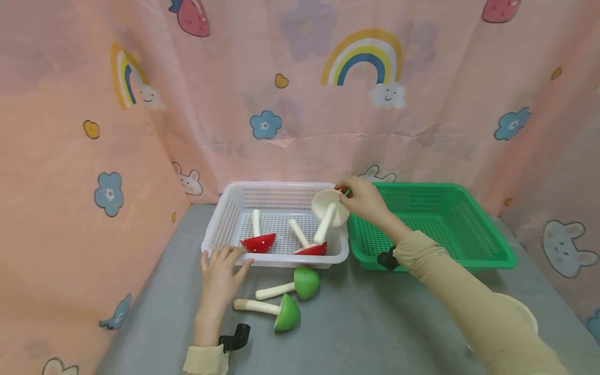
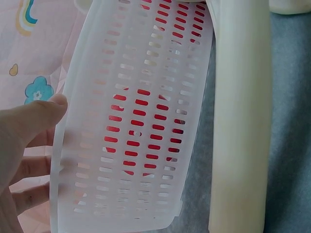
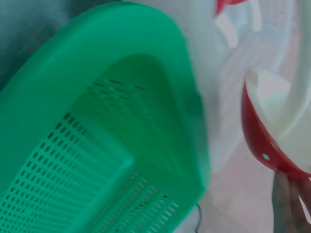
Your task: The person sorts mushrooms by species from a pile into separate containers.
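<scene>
My right hand (image 1: 363, 200) pinches a toy mushroom (image 1: 325, 221) by the edge of its cap, over the right end of the white basket (image 1: 216, 229). The right wrist view shows this cap (image 3: 265, 141) as red with white dots, its stem hanging free. My left hand (image 1: 220, 281) holds the basket's front left rim, thumb outside and fingers over the edge. Inside the basket lie two red mushrooms, one on the left (image 1: 259, 243) and one on the right (image 1: 313, 250). Two green mushrooms (image 1: 307, 283) (image 1: 287, 313) lie on the table before it.
A green basket (image 1: 483, 229) stands against the white basket's right side. A pale round object (image 1: 522, 312) is partly hidden under my right sleeve. Grey cloth (image 1: 375, 333) covers the table, and a pink patterned curtain (image 1: 319, 104) hangs behind and at the sides.
</scene>
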Available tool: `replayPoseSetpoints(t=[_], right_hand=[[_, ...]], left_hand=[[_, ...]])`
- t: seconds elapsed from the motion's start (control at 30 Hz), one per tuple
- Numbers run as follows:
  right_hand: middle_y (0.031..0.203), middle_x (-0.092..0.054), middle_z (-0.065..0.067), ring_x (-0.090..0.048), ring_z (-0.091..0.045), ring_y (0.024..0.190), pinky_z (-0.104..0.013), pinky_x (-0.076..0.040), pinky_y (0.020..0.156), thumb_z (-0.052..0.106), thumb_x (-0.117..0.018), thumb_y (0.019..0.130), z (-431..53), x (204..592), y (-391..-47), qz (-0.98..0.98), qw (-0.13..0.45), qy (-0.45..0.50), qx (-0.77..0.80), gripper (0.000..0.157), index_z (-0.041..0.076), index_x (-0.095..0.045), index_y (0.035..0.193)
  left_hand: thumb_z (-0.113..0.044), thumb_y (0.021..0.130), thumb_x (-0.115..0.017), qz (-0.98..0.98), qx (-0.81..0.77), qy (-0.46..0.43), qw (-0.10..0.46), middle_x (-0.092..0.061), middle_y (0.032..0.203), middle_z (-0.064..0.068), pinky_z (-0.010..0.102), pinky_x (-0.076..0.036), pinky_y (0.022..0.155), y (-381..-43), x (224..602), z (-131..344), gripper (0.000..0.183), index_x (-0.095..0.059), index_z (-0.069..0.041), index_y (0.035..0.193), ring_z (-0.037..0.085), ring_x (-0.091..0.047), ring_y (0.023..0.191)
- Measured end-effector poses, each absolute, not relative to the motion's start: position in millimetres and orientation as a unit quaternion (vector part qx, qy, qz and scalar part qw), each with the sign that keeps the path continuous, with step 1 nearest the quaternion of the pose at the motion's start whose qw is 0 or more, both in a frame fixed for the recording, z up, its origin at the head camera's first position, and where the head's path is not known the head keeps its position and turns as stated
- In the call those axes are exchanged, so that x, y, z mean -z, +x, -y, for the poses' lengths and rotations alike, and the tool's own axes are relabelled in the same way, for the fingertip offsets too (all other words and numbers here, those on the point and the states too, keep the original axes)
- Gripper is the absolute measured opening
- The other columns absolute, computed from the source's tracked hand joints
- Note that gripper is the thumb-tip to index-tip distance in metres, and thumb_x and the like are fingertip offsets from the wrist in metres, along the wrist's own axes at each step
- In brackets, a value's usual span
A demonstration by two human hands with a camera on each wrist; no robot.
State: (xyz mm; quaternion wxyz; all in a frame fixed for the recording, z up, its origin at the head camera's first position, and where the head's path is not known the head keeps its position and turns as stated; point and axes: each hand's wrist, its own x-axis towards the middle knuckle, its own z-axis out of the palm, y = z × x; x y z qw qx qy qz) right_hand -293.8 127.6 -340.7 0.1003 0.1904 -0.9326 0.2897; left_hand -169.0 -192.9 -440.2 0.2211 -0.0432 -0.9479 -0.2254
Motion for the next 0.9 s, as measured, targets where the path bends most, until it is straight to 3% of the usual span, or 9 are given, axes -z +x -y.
replayPoseSetpoints(t=[0.27,0.47,0.73,0.9], right_hand=[[0.103,-0.065,-0.012,-0.064,-0.025,0.084,-0.038,-0.054,0.066,0.011,-0.057,0.090,-109.3,357.2,-310.2,0.945,0.141,0.190,-0.225,0.021,0.005,-0.067,0.108],[0.092,-0.063,-0.011,-0.061,-0.025,0.077,-0.037,-0.052,0.061,0.004,-0.056,0.089,-98.1,363.2,-322.2,0.944,0.172,0.243,-0.142,0.019,0.003,-0.068,0.103],[0.093,-0.064,-0.012,-0.061,-0.028,0.085,-0.039,-0.055,0.060,-0.001,-0.058,0.086,-86.0,377.7,-336.3,0.938,0.191,0.286,-0.051,0.018,0.004,-0.068,0.100],[0.098,-0.064,-0.011,-0.061,-0.028,0.090,-0.040,-0.056,0.061,0.000,-0.058,0.087,-79.5,380.1,-338.4,0.945,0.167,0.280,-0.031,0.021,0.006,-0.068,0.104]], left_hand=[[-0.029,0.084,-0.074,0.950,0.219,-0.041,0.221,-0.065,0.108,0.009,0.066,-0.017,0.111,-168.2,440.0,192.4,0.029,-0.070,-0.014,0.108,0.031,-0.052,0.114],[-0.030,0.085,-0.073,0.952,0.215,-0.037,0.214,-0.065,0.109,0.009,0.065,-0.017,0.112,-168.9,439.0,191.5,0.030,-0.070,-0.014,0.109,0.031,-0.051,0.116],[-0.030,0.083,-0.074,0.952,0.214,-0.038,0.217,-0.065,0.108,0.009,0.066,-0.018,0.111,-169.5,440.0,191.1,0.030,-0.070,-0.013,0.108,0.031,-0.052,0.115],[-0.031,0.084,-0.074,0.951,0.218,-0.038,0.218,-0.065,0.109,0.009,0.066,-0.016,0.112,-168.9,439.0,192.1,0.031,-0.070,-0.013,0.109,0.031,-0.051,0.116]])
